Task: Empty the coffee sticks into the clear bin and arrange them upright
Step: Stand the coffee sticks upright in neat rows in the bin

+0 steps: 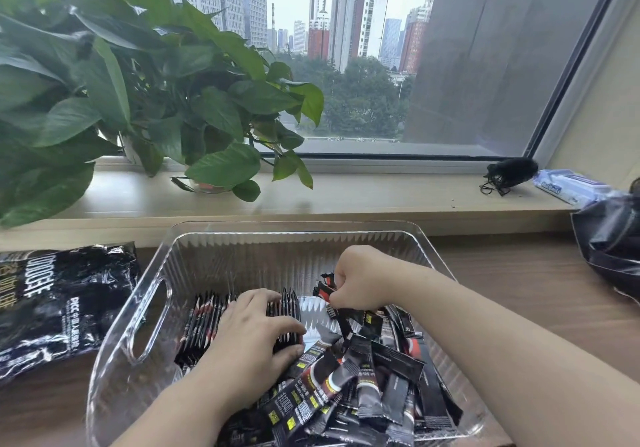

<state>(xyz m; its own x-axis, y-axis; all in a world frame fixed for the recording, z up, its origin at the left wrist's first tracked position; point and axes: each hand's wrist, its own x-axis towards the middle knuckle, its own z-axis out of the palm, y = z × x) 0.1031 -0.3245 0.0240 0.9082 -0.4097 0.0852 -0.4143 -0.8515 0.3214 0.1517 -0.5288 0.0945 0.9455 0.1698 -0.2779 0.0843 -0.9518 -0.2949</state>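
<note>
Nearest, in the front-right half of the ribbed clear plastic bin (pixel 242 259), lies a loose heap of slim black foil coffee sticks (pixel 363 387), criss-crossed and flat. Each stick is probably very light, limp along its length and slick-skinned. A pinch across the flat sealed end should hold better than one on the powder-filled middle, and a bundle squeezed at its sides would likely fan out and slip.

The left hand (pixel 252 329) lies over the upright row of sticks (pixel 204 322) packed against the bin's left side. Its fingers are curved across the tops and its thumb is tucked round the row's right end, gripping it together. The right hand (pixel 360 280), further in, is curled with fingertips pinching a red-and-black stick (pixel 325 287) lifted clear of the heap; it may hold more than one, as the fist hides that.

By count there is one bin, one row and one heap. The sticks run to several dozen, and they overlap too much for an exact figure.

Left of the bin, on the wooden worktop (pixel 519 280), sits one crumpled black foil bag (pixel 59 301). Beyond it, a leafy green plant (pixel 138 93) stands on the windowsill (pixel 381 194).
</note>
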